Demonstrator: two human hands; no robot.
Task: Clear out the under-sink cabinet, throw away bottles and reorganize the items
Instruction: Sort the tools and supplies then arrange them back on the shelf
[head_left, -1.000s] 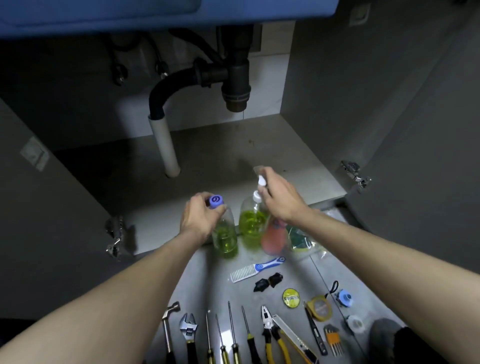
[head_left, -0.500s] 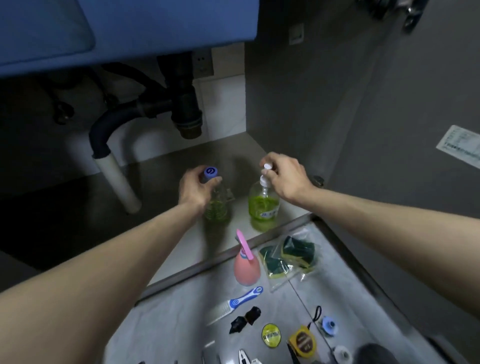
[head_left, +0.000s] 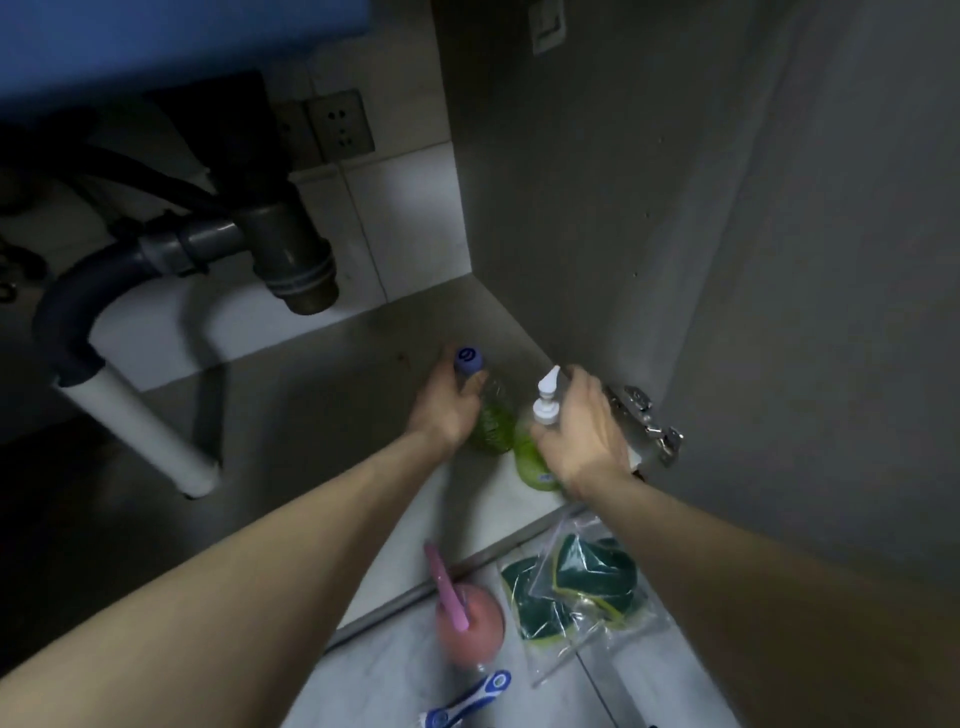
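My left hand (head_left: 445, 410) grips a clear bottle of green liquid with a blue cap (head_left: 491, 415) by its neck. It stands on the cabinet floor (head_left: 332, 410) near the right wall. My right hand (head_left: 584, 431) grips a pump bottle of green liquid (head_left: 530, 457) at its neck, just right of the first bottle, with the white pump head showing above my fingers. Both bottles are upright and close together, partly hidden by my hands.
A grey drain trap and white pipe (head_left: 145, 431) hang at the left. A door hinge (head_left: 647, 421) juts from the right wall. On the tiled floor outside lie a pink spray bottle (head_left: 470, 626), bagged green sponges (head_left: 576, 587) and a blue-white brush (head_left: 467, 701).
Both hands carried the two bottles from the floor outside into the cabinet and further toward its right wall. The view swung right and closer; the tools have dropped out of sight.
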